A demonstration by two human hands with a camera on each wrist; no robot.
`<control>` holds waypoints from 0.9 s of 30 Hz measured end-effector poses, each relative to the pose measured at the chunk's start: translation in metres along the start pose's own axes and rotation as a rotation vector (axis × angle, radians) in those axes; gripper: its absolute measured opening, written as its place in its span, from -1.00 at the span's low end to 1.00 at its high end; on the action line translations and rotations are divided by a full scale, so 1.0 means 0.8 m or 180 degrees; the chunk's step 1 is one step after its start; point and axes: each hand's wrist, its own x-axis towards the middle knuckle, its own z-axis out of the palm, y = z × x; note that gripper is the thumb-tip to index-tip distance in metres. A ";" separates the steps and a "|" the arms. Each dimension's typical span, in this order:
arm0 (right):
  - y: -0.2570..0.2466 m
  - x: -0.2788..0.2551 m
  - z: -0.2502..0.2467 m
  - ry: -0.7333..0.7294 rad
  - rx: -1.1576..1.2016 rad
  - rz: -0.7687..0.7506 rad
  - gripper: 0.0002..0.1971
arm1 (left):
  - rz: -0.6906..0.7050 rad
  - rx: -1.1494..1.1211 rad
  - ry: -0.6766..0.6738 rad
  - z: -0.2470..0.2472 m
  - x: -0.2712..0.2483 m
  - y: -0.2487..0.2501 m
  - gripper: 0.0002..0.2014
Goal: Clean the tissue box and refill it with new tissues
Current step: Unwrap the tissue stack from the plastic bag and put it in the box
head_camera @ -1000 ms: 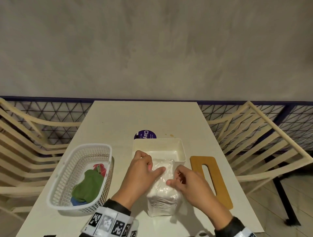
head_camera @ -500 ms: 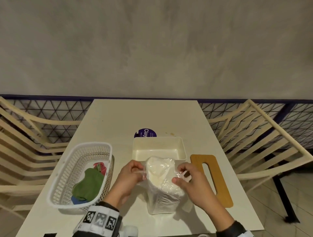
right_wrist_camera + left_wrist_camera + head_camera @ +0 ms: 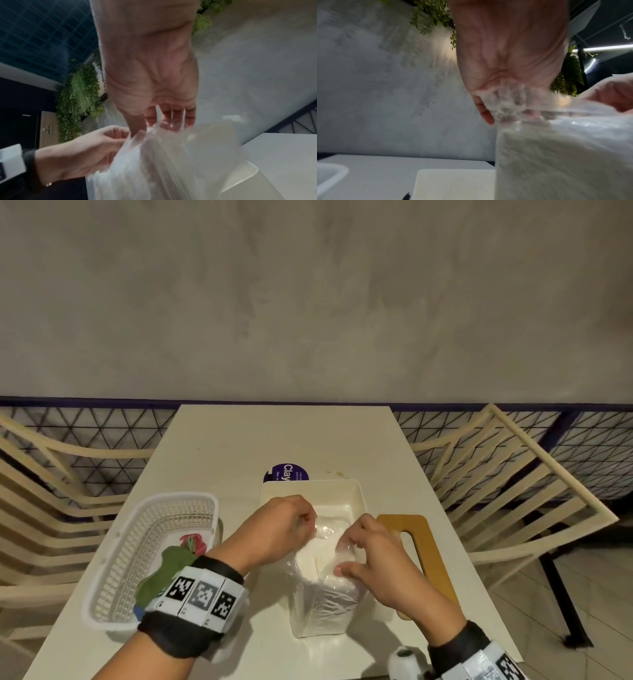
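A pack of white tissues (image 3: 322, 601) in clear plastic wrap stands upright on the table (image 3: 239, 446) in front of me. My left hand (image 3: 291, 525) pinches the wrap's left flap at the top, and my right hand (image 3: 356, 549) pinches the right flap, thumb low on the pack. The left wrist view shows the left hand (image 3: 501, 106) bunching the clear wrap (image 3: 556, 112) above the tissues (image 3: 565, 162). The right wrist view shows the right hand (image 3: 164, 121) curled into the wrap (image 3: 150, 148). The cream tissue box (image 3: 356, 491) stands open just behind the pack. Its wooden slotted lid (image 3: 428, 546) lies flat to the right.
A white plastic basket (image 3: 113, 570) at the left holds a green cloth (image 3: 164, 573) and something red (image 3: 191, 542). A purple round sticker (image 3: 286, 472) lies behind the box. Cream slatted chairs (image 3: 513, 491) flank the table. A small white object (image 3: 404, 660) sits at the near edge.
Both hands went from resting on the pack to pulling the plastic wrap apart at its top. They have risen and drawn closer together over the opening.
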 end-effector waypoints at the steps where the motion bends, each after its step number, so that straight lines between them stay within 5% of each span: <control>1: -0.002 0.000 0.000 0.0100 0.0093 -0.0113 -0.84 | -0.0107 -0.0176 0.0138 -0.001 0.005 0.002 -0.89; 6: -0.003 -0.021 -0.002 -0.0096 0.0469 -0.0976 -0.85 | -0.0776 -0.0729 0.0730 0.005 0.041 -0.004 -0.88; 13: 0.021 -0.051 0.015 -0.0294 -0.0412 -0.1640 -0.81 | -0.1660 -0.1394 0.0396 0.021 0.061 -0.016 -0.82; 19: 0.027 -0.058 0.010 -0.0007 0.0653 -0.0976 -0.78 | -0.1676 -0.2411 0.0244 0.008 0.052 -0.028 -0.77; 22: 0.024 -0.058 0.010 0.0638 0.0957 -0.0482 -0.84 | -0.1712 -0.3023 0.0648 0.004 0.031 -0.043 -0.72; 24: 0.023 -0.055 0.013 0.1095 0.1104 0.0015 -0.90 | -0.1765 -0.2599 0.0667 0.013 0.011 -0.059 -0.78; 26: 0.027 -0.050 0.017 0.1265 0.1048 0.0374 -0.81 | -0.1558 -0.1681 -0.0220 0.025 -0.012 -0.071 -0.71; 27: 0.029 -0.046 0.017 0.1192 0.0887 0.0503 -0.78 | -0.1434 -0.1413 -0.0840 0.034 -0.021 -0.074 -0.47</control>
